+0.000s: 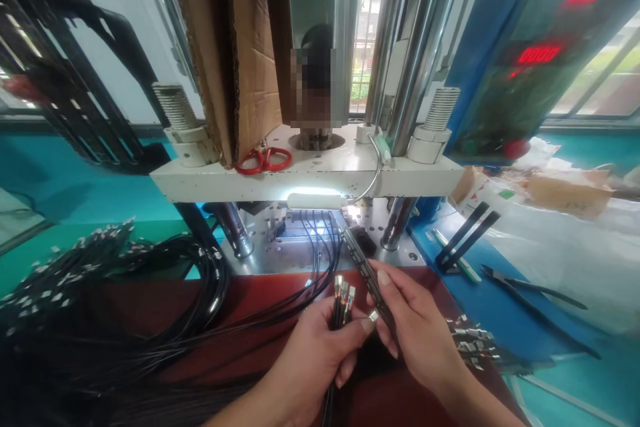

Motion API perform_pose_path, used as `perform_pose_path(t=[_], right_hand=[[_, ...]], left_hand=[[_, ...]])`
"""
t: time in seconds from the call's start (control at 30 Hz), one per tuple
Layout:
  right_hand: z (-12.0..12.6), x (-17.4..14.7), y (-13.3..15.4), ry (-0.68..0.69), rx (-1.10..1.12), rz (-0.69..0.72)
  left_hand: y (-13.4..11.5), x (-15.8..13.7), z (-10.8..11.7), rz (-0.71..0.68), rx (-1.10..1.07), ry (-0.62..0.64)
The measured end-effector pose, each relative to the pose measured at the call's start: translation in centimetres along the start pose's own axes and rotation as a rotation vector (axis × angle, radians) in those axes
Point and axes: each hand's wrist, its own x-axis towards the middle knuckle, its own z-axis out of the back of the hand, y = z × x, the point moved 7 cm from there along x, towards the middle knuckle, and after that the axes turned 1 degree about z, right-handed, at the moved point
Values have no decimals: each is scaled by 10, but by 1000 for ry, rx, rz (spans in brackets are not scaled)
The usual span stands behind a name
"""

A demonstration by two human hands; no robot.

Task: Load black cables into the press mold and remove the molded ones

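Observation:
Several black cables with bare metal connectors stand upright in my left hand, which is closed around them below the tips. One more connector sticks out at the left thumb, close to the other hand. My right hand grips a long dark slotted bar, tilted with its far end toward the press. Both hands are close together over the dark red tabletop. Beyond them, several thin black cables run out of a metal mould plate on the press bed.
Scissors with red handles lie on the white press plate, above a lit lamp. Cable bundles heap at the left. Pliers and more connectors lie right. A control box hangs upper right. A person is behind the press.

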Motion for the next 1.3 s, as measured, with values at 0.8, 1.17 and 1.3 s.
perform_pose_path(t=[0.8,1.17,1.3], right_hand=[[-10,-7,-1,70,-191,21],[5,-2,-3,-5,-51,-34],[3,-3,-1,16,-63,-25]], left_hand=[[-2,0,-1,-22,21,90],[-2,-1,21,-2,-190,-18],[-3,-2,20,-32,-108,-4]])
